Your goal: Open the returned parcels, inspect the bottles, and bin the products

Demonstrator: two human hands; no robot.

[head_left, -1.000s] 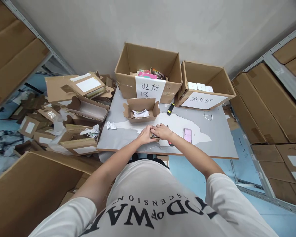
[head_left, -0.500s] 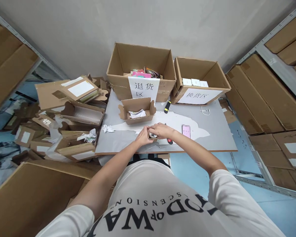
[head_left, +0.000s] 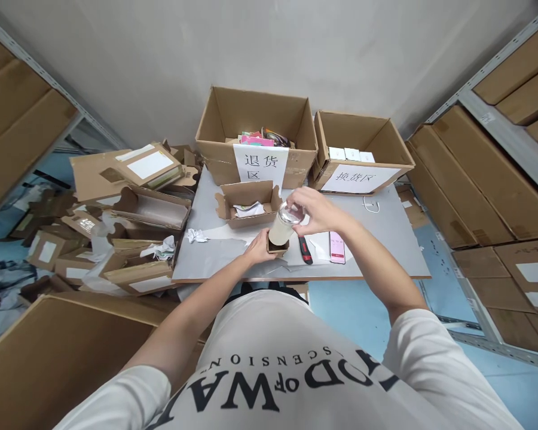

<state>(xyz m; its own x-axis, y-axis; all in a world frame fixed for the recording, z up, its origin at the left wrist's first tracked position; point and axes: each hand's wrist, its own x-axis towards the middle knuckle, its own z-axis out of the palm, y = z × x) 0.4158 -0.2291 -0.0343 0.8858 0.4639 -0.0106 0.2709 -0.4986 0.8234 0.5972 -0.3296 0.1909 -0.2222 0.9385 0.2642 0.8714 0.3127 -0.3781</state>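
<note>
The right hand (head_left: 311,210) gripped a bottle (head_left: 282,224) half out of the carton (head_left: 278,245), which the left hand (head_left: 259,249) clasped; clearing it called for a straight pull.

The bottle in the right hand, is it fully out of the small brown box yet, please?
No, the bottle's lower end sits inside the small brown box.

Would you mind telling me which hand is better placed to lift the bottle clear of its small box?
Right, probably. The right hand grips the cap of the bottle, which sticks up out of the small box; the left hand holds that box on the table.
</note>
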